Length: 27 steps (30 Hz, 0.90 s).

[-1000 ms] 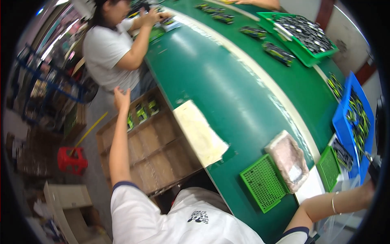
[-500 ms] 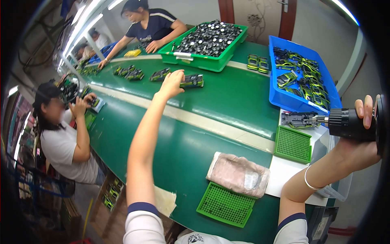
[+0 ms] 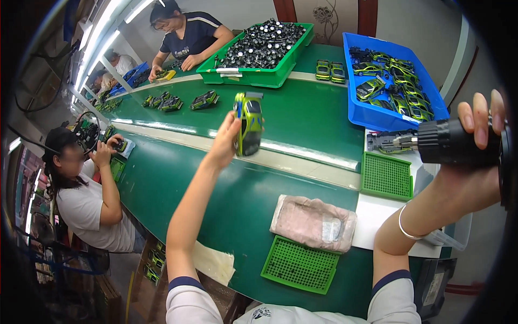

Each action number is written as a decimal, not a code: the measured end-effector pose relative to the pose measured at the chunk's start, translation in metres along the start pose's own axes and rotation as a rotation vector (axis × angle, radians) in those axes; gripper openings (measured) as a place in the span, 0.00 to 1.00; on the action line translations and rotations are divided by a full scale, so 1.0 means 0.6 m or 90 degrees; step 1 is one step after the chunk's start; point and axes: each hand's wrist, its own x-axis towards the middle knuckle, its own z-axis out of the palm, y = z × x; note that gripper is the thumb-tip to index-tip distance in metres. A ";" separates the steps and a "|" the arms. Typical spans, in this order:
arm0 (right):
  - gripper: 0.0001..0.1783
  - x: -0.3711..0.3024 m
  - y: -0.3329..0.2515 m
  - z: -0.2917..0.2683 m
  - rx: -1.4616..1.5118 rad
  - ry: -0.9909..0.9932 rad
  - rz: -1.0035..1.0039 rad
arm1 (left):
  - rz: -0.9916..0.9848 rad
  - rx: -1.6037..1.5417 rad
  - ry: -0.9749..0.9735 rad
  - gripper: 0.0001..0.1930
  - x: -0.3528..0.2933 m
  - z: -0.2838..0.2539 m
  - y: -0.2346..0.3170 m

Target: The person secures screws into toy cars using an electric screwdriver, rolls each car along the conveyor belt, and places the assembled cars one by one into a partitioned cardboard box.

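My left hand [image 3: 224, 141] is closed round a yellow-green and black toy car [image 3: 250, 125], held upright above the green belt. On the right, my right hand [image 3: 482, 121] grips a black power screwdriver [image 3: 450, 141] lying level, its bit end pointing left. Beyond that tip sits a dark toy car chassis [image 3: 389, 141], at the edge of a white board [image 3: 372, 218]; I cannot tell whether they touch. Several more toy cars [image 3: 163, 101] rest on the belt past my left hand, and one toy car [image 3: 204, 100] lies apart from them.
A green bin [image 3: 280, 75] of small black parts stands across the belt. To its right are two toy cars [image 3: 330, 71] and a blue bin [image 3: 353, 110] of cars. Nearer lie a pinkish padded cradle [image 3: 286, 216] and green perforated trays [image 3: 299, 264]. Two co-workers sit left and opposite.
My left hand has picked a toy car off the belt, raised it and drawn it nearer. The screwdriver stays in my right hand. The co-worker opposite has drawn an outstretched arm back.
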 end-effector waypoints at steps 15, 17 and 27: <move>0.16 -0.139 -0.008 0.053 -0.111 -0.004 0.205 | -0.186 -0.401 -0.093 0.29 -0.179 0.204 -0.011; 0.16 -0.153 -0.015 0.047 -0.122 0.000 0.239 | -0.204 -0.481 -0.126 0.30 -0.187 0.208 -0.010; 0.22 -0.201 -0.059 0.028 -0.110 -0.012 0.246 | -0.229 -0.593 -0.181 0.32 -0.206 0.223 -0.010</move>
